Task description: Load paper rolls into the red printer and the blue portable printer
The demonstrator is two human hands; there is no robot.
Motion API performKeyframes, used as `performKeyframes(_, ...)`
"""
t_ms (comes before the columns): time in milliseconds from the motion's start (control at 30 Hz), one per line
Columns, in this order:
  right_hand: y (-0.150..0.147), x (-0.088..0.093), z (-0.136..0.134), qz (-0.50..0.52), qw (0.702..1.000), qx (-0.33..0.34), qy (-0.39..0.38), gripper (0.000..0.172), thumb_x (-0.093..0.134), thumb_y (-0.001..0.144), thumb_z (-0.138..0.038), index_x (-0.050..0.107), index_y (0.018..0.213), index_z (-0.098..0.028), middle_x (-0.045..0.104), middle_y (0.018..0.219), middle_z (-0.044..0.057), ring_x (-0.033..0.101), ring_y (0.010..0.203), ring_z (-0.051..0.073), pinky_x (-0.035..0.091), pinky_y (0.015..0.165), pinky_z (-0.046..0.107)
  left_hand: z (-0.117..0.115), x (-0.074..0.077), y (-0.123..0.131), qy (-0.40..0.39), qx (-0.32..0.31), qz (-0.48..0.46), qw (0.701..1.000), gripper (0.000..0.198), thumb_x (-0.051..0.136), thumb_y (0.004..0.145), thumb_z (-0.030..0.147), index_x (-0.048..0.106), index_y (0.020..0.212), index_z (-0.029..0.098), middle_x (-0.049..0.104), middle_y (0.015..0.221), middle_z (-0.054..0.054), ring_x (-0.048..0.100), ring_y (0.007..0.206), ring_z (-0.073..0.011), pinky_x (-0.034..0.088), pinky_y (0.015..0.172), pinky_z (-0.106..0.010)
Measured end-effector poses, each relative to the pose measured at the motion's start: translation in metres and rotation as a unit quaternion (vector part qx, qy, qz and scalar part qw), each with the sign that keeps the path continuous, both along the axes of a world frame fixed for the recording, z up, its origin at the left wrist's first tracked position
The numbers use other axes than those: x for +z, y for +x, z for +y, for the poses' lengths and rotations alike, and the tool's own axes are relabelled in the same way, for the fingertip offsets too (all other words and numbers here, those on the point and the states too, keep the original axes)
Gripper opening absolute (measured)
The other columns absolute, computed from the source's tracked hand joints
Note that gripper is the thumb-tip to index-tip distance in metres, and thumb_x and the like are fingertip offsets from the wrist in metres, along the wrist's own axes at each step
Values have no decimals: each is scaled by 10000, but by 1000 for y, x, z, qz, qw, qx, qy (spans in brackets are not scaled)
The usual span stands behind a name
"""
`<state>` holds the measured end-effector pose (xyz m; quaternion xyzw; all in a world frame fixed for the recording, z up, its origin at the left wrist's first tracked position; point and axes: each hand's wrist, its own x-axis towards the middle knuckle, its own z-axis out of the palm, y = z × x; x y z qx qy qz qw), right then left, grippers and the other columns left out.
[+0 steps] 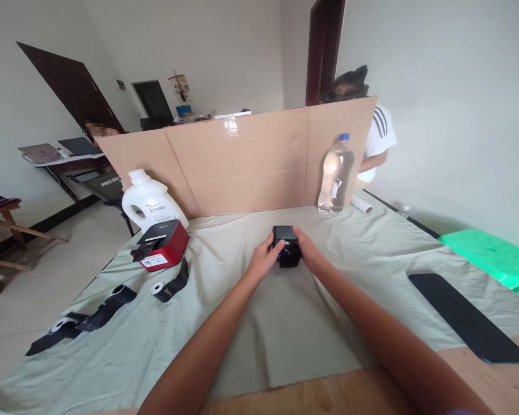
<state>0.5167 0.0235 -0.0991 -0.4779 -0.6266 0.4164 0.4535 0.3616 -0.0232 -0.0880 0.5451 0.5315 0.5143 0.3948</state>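
Left hand (264,255) and right hand (307,248) clasp a black device (287,234) between them, each pressed against one side. Left of the left hand, a red-and-black box (180,242) carries a white label (155,261), too small to read; farther left, dark fabric (99,187) shows lettering (111,181) beginning "PROJE".

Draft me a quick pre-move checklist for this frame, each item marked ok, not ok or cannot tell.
1. Left hand on the black device: ok, thumb over its near part.
2. Right hand on it too: ok, at its right side.
3. Device's inside visible: cannot tell whether anything is loaded.
4. Roll near the red box fully wound: not ok, a dark strip trails off it.
5. Water bottle upright and capped: ok.
6. Dark slab apart from the hands: ok, off to the right.
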Motion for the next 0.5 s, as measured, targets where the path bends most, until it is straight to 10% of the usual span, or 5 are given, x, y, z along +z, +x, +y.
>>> performKeyframes(267,168,-1,58,141,974,-165,-63,657,356,888,-717,680,1058,-172,769,962,95,732,905,253,584,844,358,74,11,185,-31,-90,8,995,599,640,840,550,618,1312,183,588,1414,-111,469,1382,-309,356,1131,-382)
performKeyframes(500,230,-15,72,200,951,-222,-81,583,340,931,-611,656,1162,-180,704,1242,122,661,1170,245,536,992,380,91,-4,254,-64,-101,-27,992,682,590,863,576,528,1403,166,543,1459,-131,419,1419,-306,343,1138,-359)
